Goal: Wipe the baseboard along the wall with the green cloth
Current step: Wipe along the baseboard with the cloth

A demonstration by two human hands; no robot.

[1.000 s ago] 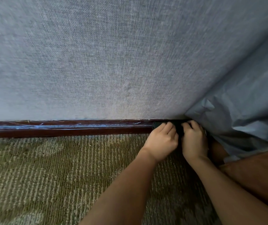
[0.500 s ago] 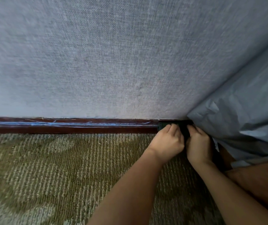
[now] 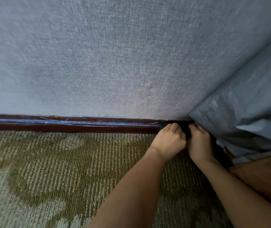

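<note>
- Pressing the green cloth [image 3: 184, 127] against the baseboard [image 3: 75, 126], we have both hands low at the foot of the wall [image 3: 115, 63], right where the hanging grey-blue drape [image 3: 246, 112] meets it.
- Our left hand [image 3: 169, 142] has its fingers [image 3: 175, 129] curled shut over the cloth's left part; our right hand [image 3: 200, 143] is closed on its right part, the two hands almost touching.
- Only a dark strip of the cloth shows, between and just above the knuckles and at the left edge of the left hand; it lies on the baseboard's face, at its right-hand end in view.
- We judge the wiping itself is in hand, and at an early point: a long stretch of baseboard runs off to the left with pale bluish streaks and scuffs along it.
- Next, we reckon, comes a steady slide leftward along the board, keeping pressure on its face and top ledge.
- The baseboard is dark reddish-brown, glossy and hard, a long narrow moulding with a stepped profile.
- The wall is a grey woven-look covering, matte and finely grained.
- The carpet [image 3: 49, 170] is ribbed loop pile in olive and pale tones, likely to drag at the cloth's lower edge.
- The drape looks thin and creased, and could catch under our right hand.
</note>
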